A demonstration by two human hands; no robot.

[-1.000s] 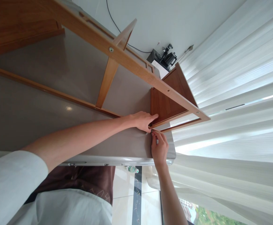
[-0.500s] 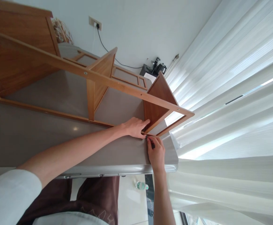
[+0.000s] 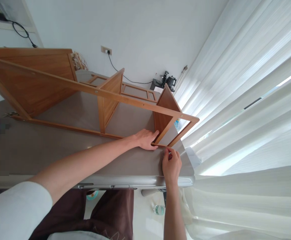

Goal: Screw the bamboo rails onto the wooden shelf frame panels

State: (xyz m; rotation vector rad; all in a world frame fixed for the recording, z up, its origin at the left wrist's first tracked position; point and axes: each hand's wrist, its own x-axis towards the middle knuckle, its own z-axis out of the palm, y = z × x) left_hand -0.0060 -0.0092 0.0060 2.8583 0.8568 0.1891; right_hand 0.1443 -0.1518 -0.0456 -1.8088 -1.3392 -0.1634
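Note:
A wooden shelf rack lies on its side across the grey table. My left hand is wrapped round its near lower rail, where the last shelf board meets it, with the thumb against the board. Close to the rail's right end, my right hand is closed in a pinch. Something small and dark shows between its fingers, too hidden to name. Its fingertips are just in front of the rail; whether they touch it I cannot tell.
The grey table ends at a rounded right corner beside white curtains. A black kettle stands at the back near a wall socket cord. Below, a plastic bottle lies on the floor.
My right hand has moved a little to the right along the rail, away from my left hand, which keeps its hold. The camera view has tilted up and shifted.

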